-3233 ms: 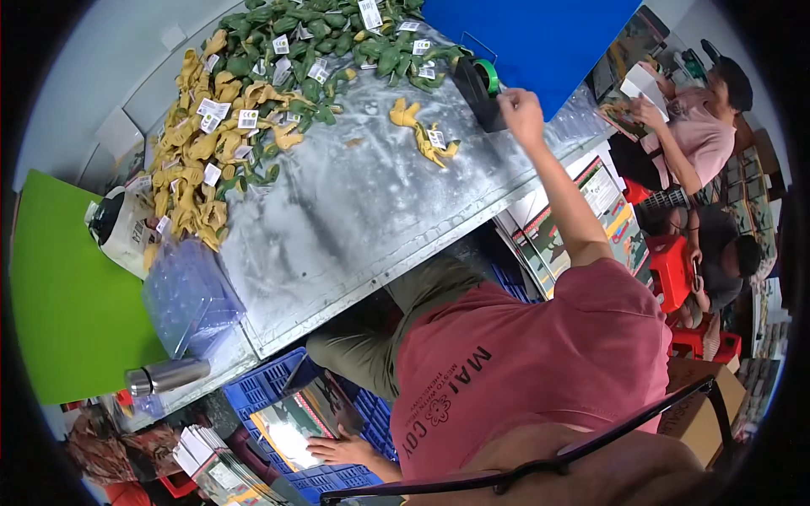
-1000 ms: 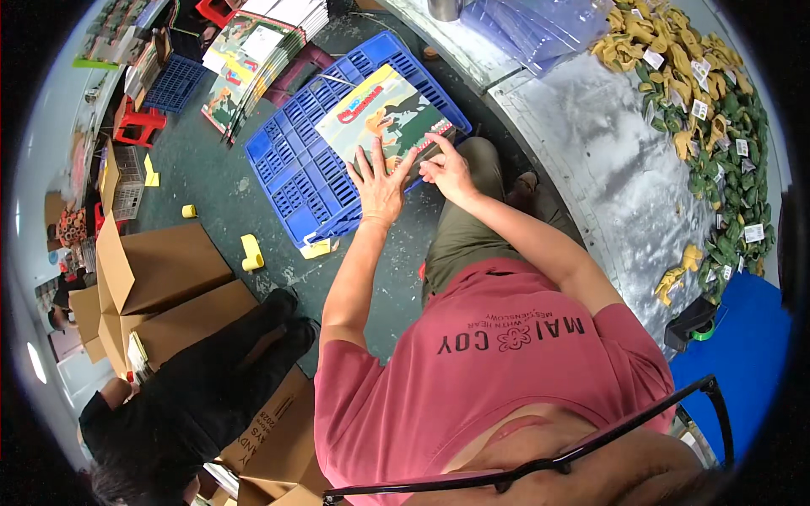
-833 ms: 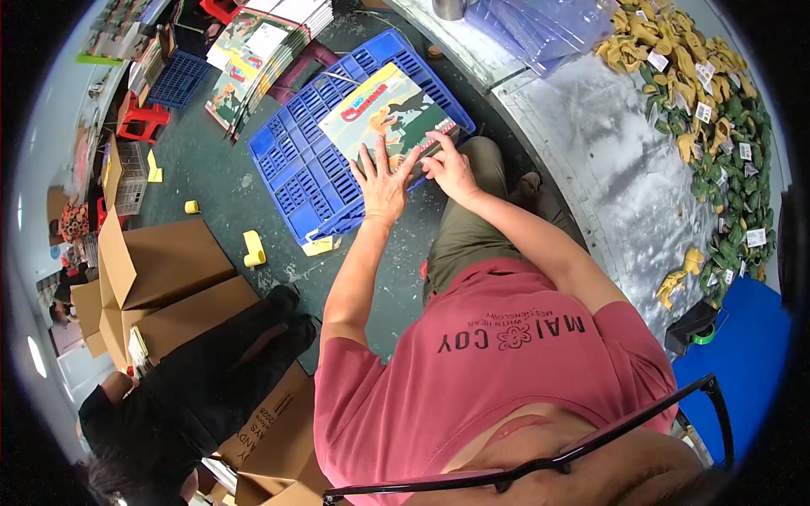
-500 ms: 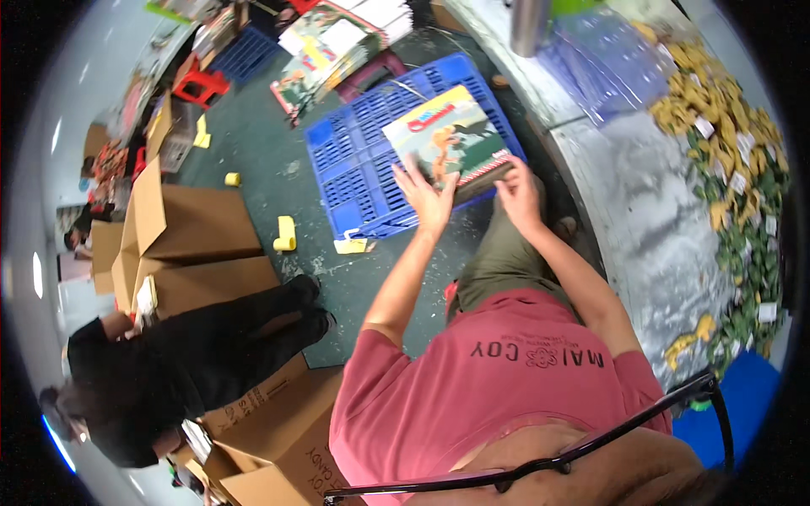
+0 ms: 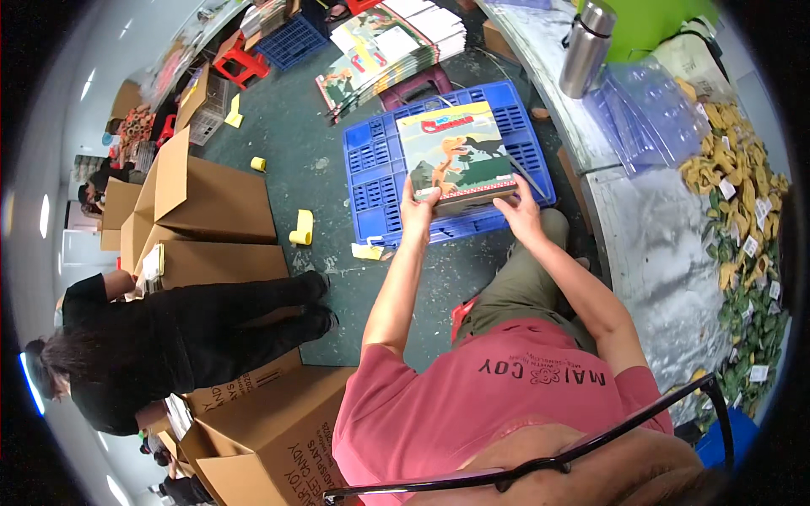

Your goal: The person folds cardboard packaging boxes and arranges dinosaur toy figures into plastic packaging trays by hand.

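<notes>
A flat box (image 5: 456, 152) with dinosaurs printed on its yellow-and-green top lies level over a blue plastic crate (image 5: 369, 181). My left hand (image 5: 417, 208) grips the near left corner, its thumb on top and its fingers along the side. At the near right corner, my right hand (image 5: 521, 214) holds the box, fingers up the right edge and thumb at the front. The box's brown near side shows between the hands. Whether the box rests fully on the crate, I cannot tell.
Beyond the crate, flat printed cardboard pieces (image 5: 396, 51) are stacked on a purple stool (image 5: 419, 88). Open cartons (image 5: 221, 202) and a person in black (image 5: 202, 337) are at left. The right-hand table holds a steel flask (image 5: 588, 51), clear plastic trays (image 5: 645, 118) and many yellow and green toys (image 5: 730, 181).
The box has turned to sit straighter in front of me. My left hand has moved from its top to the left corner. The whole view has shifted slightly.
</notes>
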A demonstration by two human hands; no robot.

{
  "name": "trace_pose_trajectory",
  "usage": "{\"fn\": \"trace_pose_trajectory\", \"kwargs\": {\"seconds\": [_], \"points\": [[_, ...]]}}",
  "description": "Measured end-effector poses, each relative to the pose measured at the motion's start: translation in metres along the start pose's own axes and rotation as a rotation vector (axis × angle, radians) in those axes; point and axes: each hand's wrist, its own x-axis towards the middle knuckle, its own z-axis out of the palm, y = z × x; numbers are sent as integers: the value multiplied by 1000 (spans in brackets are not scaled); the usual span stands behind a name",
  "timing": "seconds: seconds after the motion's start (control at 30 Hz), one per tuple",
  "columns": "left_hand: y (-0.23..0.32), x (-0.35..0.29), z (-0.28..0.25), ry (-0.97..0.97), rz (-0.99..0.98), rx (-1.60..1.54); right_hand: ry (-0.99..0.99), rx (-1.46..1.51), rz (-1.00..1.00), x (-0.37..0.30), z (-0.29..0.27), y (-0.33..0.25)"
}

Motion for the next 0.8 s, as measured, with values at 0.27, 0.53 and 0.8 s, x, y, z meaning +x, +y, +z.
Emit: {"fn": "trace_pose_trajectory", "kwargs": {"seconds": [0.27, 0.53, 0.8], "points": [[57, 59, -122, 187, 33, 27, -370, 22, -196, 77, 136, -27], [-14, 187, -248, 546, 474, 465, -718, -546, -209, 114, 190, -13], [-34, 262, -262, 491, 204, 100, -905, -323, 337, 38, 41, 46]]}}
